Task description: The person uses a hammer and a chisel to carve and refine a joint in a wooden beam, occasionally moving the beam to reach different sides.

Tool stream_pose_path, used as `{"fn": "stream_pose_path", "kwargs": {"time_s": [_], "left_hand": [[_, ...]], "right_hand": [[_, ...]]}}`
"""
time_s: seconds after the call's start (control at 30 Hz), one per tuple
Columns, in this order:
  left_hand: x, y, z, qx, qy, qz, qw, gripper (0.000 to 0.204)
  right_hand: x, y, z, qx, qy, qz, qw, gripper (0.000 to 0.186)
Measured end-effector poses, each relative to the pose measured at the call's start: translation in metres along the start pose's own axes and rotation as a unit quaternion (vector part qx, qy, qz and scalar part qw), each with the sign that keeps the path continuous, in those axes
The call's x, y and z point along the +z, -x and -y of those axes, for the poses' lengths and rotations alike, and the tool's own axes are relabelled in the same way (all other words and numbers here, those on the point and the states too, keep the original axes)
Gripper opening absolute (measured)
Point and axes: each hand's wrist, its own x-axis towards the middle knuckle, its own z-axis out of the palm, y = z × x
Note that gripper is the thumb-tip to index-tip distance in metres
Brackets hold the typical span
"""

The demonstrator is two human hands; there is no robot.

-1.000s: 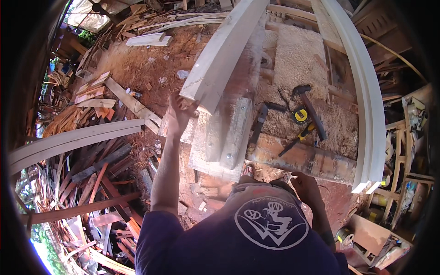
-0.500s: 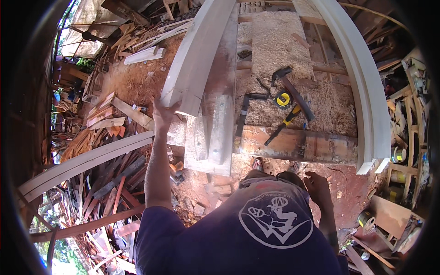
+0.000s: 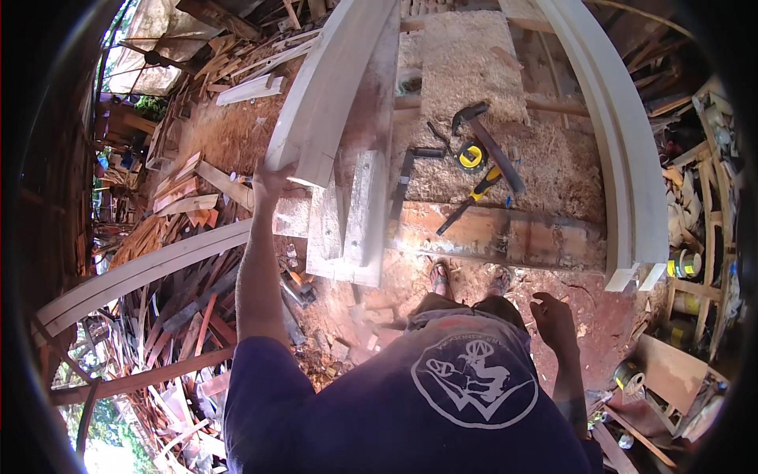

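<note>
My left hand (image 3: 271,182) is closed round the near end of a long pale wooden beam (image 3: 316,130), with a second long face or piece alongside it. Beneath that end lie a plank and a short block of wood (image 3: 363,207) on the bench. My right hand (image 3: 554,320) hangs near my right side, fingers curled; a small light tip shows beside them, too small to name. Beyond it on the bench lie a hammer (image 3: 499,154), a yellow tape measure (image 3: 470,156), a yellow-and-black chisel-like tool (image 3: 474,199) and a dark try square (image 3: 404,178).
Two long pale beams (image 3: 624,166) run along the bench's right side, their ends overhanging its near edge (image 3: 505,237). Sawdust (image 3: 474,71) covers the bench. Scrap wood (image 3: 181,316) is heaped at left. Tins (image 3: 629,378) and a wooden rack (image 3: 714,261) stand at right.
The bench and tools sit slightly further left and higher in the picture, as my view has shifted. My left hand keeps its grip on the beam; my right hand stays low, fingers still curled.
</note>
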Motion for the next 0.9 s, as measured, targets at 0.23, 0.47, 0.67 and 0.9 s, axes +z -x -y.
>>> {"fn": "stream_pose_path", "kwargs": {"time_s": [0.23,0.47,0.67,0.9], "left_hand": [[-0.001,0.005,-0.016,0.025,-0.049,-0.003,0.998,0.069],[-0.006,0.005,-0.015,0.034,-0.023,0.004,0.999,0.071],[-0.003,0.002,-0.012,0.028,-0.069,-0.030,0.997,0.068],[0.003,0.015,-0.027,0.026,0.048,-0.025,0.998,0.052]], "right_hand": [[0.012,0.017,-0.004,-0.012,0.000,-0.010,1.000,0.029],[0.025,0.038,-0.005,0.003,0.011,-0.021,1.000,0.033],[0.031,0.030,0.002,-0.008,-0.005,-0.028,1.000,0.034],[0.030,0.012,0.017,-0.018,-0.008,-0.014,1.000,0.030]]}}
